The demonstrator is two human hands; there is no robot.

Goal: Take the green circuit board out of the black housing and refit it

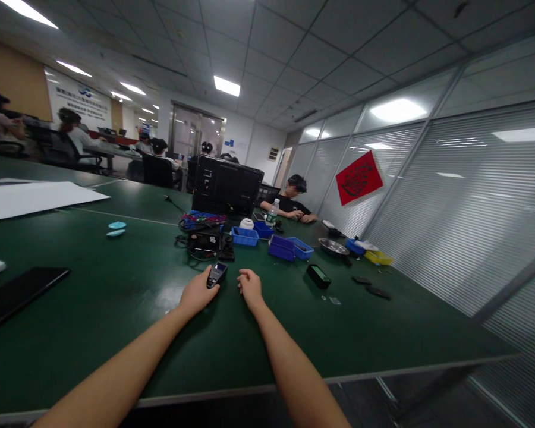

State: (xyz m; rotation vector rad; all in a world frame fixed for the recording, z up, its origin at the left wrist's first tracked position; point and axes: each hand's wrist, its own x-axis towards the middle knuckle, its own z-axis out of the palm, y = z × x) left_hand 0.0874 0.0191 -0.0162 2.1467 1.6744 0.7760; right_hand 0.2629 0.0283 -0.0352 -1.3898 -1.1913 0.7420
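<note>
My left hand (pixel 199 291) rests on the green table (pixel 116 297) and grips the near end of a small black handheld device with a lit screen (pixel 216 273). My right hand (pixel 249 286) lies just to the right of that device, fingers curled in a loose fist, with nothing visible in it. Both forearms stretch out from the near edge of the table.
Beyond my hands lie a tangle of cables and a black unit (pixel 205 242), blue bins (pixel 289 247), a white ball (pixel 246 223), a black case (pixel 226 185), a small black box (pixel 318 276), a metal bowl (pixel 333 246), dark discs (pixel 377 291). A dark tablet (pixel 18 292) lies left. A person (pixel 290 202) sits opposite.
</note>
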